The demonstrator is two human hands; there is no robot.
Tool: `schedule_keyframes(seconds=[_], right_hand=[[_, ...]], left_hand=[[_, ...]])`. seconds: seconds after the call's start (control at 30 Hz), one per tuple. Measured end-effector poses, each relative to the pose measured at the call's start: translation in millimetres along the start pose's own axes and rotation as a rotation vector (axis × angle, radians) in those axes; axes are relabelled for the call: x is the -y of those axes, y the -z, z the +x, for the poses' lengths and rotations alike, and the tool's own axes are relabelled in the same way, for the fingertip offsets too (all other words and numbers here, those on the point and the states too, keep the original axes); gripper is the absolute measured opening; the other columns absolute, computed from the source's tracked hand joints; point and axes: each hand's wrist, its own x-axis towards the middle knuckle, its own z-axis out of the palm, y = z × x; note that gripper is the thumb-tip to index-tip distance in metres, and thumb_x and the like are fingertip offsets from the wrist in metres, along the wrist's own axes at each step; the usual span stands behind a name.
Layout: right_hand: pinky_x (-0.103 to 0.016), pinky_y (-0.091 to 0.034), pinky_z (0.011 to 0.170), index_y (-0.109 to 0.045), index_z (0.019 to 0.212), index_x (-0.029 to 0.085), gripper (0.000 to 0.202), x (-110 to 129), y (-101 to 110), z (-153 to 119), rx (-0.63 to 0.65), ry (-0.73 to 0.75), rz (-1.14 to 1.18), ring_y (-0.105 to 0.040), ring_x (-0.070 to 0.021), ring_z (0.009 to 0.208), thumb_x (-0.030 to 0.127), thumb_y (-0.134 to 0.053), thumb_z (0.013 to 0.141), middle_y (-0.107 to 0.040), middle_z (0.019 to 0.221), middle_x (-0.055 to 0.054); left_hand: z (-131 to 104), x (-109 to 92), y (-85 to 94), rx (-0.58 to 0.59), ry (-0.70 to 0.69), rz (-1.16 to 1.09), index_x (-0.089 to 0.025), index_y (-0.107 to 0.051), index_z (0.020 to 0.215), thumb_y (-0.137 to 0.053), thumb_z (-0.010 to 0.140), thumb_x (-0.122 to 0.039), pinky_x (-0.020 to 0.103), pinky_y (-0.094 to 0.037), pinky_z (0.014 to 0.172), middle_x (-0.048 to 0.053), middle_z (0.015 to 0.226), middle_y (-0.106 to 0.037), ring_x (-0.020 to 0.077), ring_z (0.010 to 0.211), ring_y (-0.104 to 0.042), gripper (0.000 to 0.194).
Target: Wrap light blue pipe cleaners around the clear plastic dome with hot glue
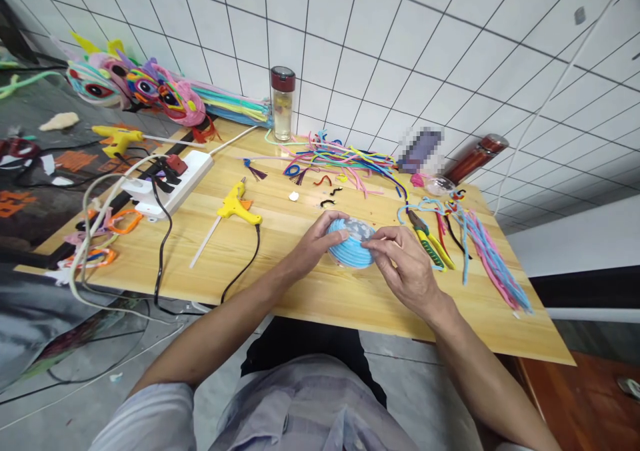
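A round form wrapped in light blue pipe cleaner (350,252) is held above the wooden table (300,297), its top showing a grey-white patch. My left hand (320,241) grips its left side, thumb on top and fingers behind. On the right side, my right hand (403,264) has its thumb and forefinger pinched together at the edge of the blue coils. What lies between those fingertips is too small to make out. Pliers with yellow-green handles (431,243) lie just right of my right hand. A yellow glue gun (237,205) rests to the left.
A power strip (183,184) with cables is at the left. Behind are a glass bottle (283,107) and loose pipe cleaners (340,161). Pink and blue bundles (493,261) lie right, a red flask (477,157) back right, colourful masks (140,87) back left.
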Motion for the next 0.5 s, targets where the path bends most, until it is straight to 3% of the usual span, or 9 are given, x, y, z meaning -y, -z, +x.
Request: schedule_keyframes(seconds=[0.07, 0.2, 0.5], right_hand=[[-0.053, -0.062, 0.096, -0.066, 0.128, 0.025, 0.026, 0.2, -0.2, -3.0, 0.029, -0.005, 0.027, -0.07, -0.0313, 0.119, 0.02, -0.067, 0.102, -0.068, 0.129, -0.016], [-0.064, -0.058, 0.108, -0.053, 0.142, 0.027, 0.054, 0.8, -7.4, -12.4, 0.101, -0.032, 0.081, -0.055, -0.0405, 0.148, 0.044, -0.078, 0.097, -0.051, 0.156, -0.023], [-0.059, -0.062, 0.105, -0.045, 0.14, 0.027, 0.056, 1.1, -19.6, -20.4, 0.082, -0.025, 0.045, -0.06, -0.0384, 0.143, 0.033, -0.078, 0.096, -0.055, 0.151, -0.024]], left_hand=[[-0.3, 0.7, 1.0, 0.016, 0.011, -0.022, -0.022, -0.062, 0.122, -0.077, 0.086, -0.049, 0.027, -0.05, 0.077, 0.003, 0.111, -0.065, 0.019, 0.095, -0.061, 0.048], [-1.0, 0.4, 1.4, 0.027, 0.047, -0.053, -0.024, -0.063, 0.124, -0.078, 0.086, -0.051, 0.026, -0.049, 0.077, 0.002, 0.109, -0.066, 0.0172, 0.091, -0.062, 0.05], [2.0, -0.3, -1.6, 0.062, 0.156, -0.18, -0.024, -0.065, 0.117, -0.076, 0.082, -0.066, 0.026, -0.05, 0.071, 0.002, 0.101, -0.067, 0.0163, 0.082, -0.062, 0.056]])
